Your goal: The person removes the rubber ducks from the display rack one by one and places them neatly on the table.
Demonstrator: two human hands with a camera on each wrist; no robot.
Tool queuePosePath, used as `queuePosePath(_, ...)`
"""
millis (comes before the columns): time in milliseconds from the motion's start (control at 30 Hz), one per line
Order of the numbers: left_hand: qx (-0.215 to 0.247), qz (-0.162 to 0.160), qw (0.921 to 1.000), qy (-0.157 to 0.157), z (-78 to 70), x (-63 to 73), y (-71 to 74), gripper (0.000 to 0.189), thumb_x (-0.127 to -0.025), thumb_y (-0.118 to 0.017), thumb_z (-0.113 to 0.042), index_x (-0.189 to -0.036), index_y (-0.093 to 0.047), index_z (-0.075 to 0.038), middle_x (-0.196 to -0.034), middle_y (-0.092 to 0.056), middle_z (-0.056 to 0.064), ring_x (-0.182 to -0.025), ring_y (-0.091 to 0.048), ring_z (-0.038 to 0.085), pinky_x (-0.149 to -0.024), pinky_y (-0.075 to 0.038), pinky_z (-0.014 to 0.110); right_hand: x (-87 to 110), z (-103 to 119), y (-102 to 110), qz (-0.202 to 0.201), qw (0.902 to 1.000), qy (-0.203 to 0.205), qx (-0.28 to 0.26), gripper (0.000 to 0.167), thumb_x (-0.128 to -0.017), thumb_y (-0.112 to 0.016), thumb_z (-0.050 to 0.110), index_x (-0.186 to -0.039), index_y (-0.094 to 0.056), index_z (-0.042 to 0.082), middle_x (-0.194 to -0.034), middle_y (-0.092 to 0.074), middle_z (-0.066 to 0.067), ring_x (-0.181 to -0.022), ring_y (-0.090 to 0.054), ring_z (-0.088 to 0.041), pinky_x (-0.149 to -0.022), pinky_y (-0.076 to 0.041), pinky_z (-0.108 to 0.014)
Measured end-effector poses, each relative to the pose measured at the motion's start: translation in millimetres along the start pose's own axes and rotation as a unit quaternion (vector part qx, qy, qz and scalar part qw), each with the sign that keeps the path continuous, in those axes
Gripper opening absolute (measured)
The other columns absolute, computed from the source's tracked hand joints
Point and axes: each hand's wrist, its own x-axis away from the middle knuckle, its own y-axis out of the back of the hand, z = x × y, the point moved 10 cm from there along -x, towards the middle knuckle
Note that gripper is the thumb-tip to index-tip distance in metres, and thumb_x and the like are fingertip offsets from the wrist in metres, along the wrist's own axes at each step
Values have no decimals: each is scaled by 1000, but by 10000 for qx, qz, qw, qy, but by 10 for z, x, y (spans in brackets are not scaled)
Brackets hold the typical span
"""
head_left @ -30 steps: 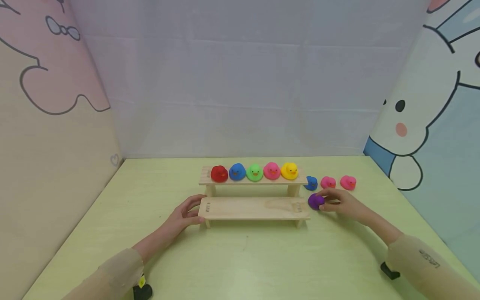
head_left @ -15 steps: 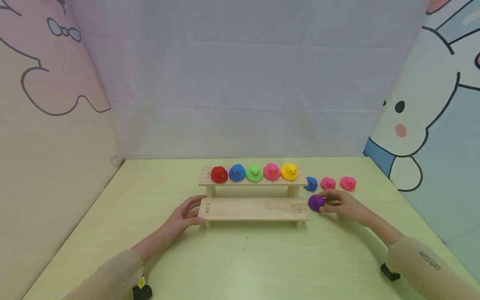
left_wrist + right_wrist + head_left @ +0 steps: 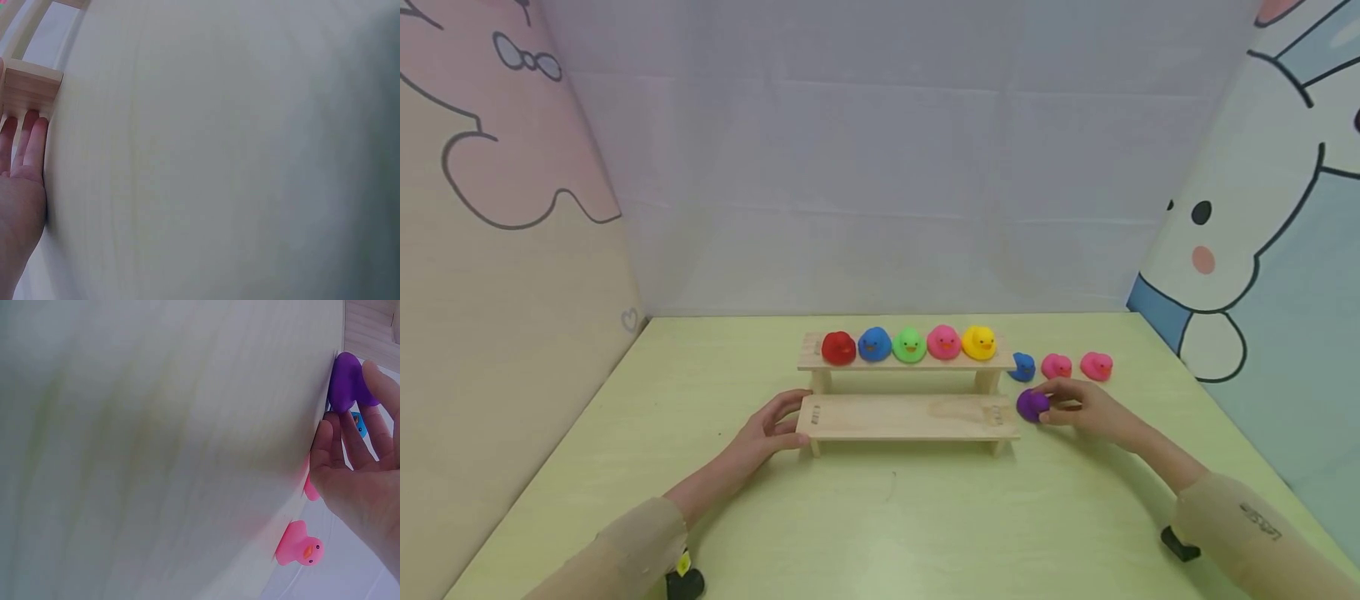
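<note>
A two-step wooden stand [image 3: 910, 417] sits mid-table. My left hand [image 3: 778, 423] holds its lower step by the left end, thumb at the front corner; in the left wrist view, fingers [image 3: 36, 147] reach the wooden leg. Just off the stand's right end, my right hand [image 3: 1086, 407] pinches a purple rubber duck [image 3: 1032, 406] between thumb and fingers, the duck low at the tabletop. Along the upper step stand a red duck [image 3: 838, 348], a blue duck [image 3: 875, 344], a green duck [image 3: 910, 345], a pink duck [image 3: 943, 342] and a yellow duck [image 3: 979, 342].
Behind my right hand, another blue duck [image 3: 1022, 367] and two pink ducks, one nearer [image 3: 1057, 365] and one farther right [image 3: 1097, 365], stand on the pale table [image 3: 880, 525]. A white cloth backdrop [image 3: 880, 167] hangs behind; cartoon-printed panels flank both sides.
</note>
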Motion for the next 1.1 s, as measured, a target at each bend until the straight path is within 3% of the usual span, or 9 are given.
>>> queuePosePath(300, -9, -12, 10000, -11, 1, 0, 6, 66, -92, -70, -23, -148, -37, -25, -157, -38, 9, -137, -50, 34, -112, -40, 51, 9, 55, 2, 35, 9998, 162, -97, 39, -92, -70, 20, -126, -60, 3, -123, -66, -19, -113, -64, -36, -91, -55, -36)
queuePosePath(533, -3, -13, 10000, 26, 16, -6, 5, 66, -91, -70, -24, -148, -37, -26, -157, -38, 8, -137, -49, 33, -113, -39, 50, 8, 51, -3, 42, 9998, 171, -83, 40, -92, -69, 20, -127, -60, 3, -124, -65, -20, -113, -63, -35, -92, -56, -39)
queuePosePath(800, 33, 21, 10000, -41, -6, 4, -6, 67, -91, -70, -21, -149, -37, -23, -157, -38, 10, -136, -50, 34, -109, -43, 44, 37, 40, 55, 47, 9995, 238, -190, 49, -92, -70, 22, -135, -54, 3, -135, -59, -23, -121, -59, -44, -90, -57, -38)
queuePosePath(967, 24, 96, 9998, -148, -14, -6, -14, 67, -91, -69, -19, -149, -36, -19, -157, -37, 14, -133, -53, 32, -106, -45, 38, 34, 171, 223, -76, 9996, 251, 52, 53, -93, -69, 23, -137, -51, 0, -136, -57, -25, -124, -55, -46, -94, -54, -48)
queuePosePath(1100, -33, 91, 9998, -160, -17, -8, -13, 66, -92, -69, -20, -150, -36, -19, -157, -36, 13, -134, -53, 33, -107, -44, 41, 13, 326, 409, -237, 9990, 275, 247, 52, -94, -68, 24, -138, -51, 2, -136, -58, -23, -124, -55, -43, -99, -49, -57)
